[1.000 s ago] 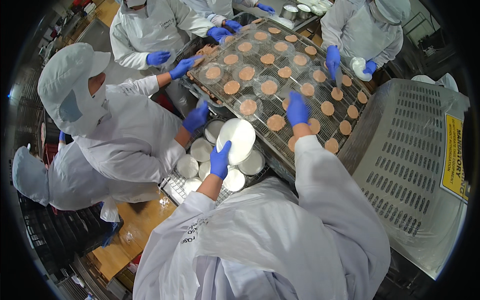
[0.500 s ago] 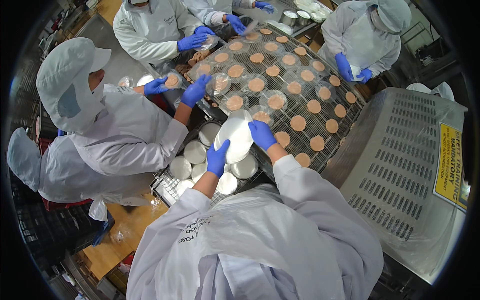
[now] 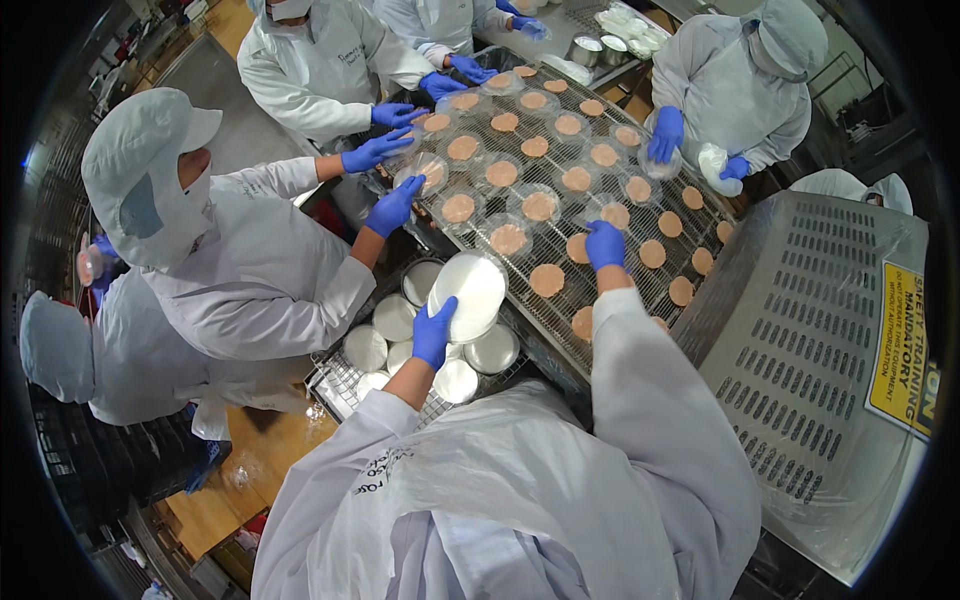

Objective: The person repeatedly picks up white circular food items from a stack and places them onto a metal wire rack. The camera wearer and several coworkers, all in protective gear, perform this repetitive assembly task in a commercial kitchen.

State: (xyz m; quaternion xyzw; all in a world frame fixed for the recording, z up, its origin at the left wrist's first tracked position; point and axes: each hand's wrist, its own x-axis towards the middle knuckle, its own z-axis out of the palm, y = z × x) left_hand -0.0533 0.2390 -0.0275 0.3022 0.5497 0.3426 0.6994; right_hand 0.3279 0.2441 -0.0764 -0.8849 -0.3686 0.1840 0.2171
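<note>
My left hand (image 3: 431, 335) wears a blue glove and grips the near edge of a stack of round white film sheets (image 3: 468, 290), tilted above several other round white stacks (image 3: 456, 381). Out over the wire-mesh conveyor (image 3: 560, 325), my blue-gloved right hand (image 3: 605, 245) is closed, with its fingertips at the edge of a clear round film sheet (image 3: 592, 203). That sheet lies by a pink, flat meat patty (image 3: 615, 215). Rows of such patties cover the mesh, and many farther ones have clear round sheets about them.
A co-worker on the left (image 3: 240, 250) reaches over the conveyor's left edge; others stand at the far side. At the far right a co-worker (image 3: 735, 100) handles film sheets. A slotted metal machine cover (image 3: 800, 340) rises on my right. Metal tins (image 3: 585, 50) stand on a far table.
My right hand has left the white stack and moved right over the conveyor. The left hand still holds the stack. Patties have shifted slightly, and the left co-worker's hands have moved toward the conveyor.
</note>
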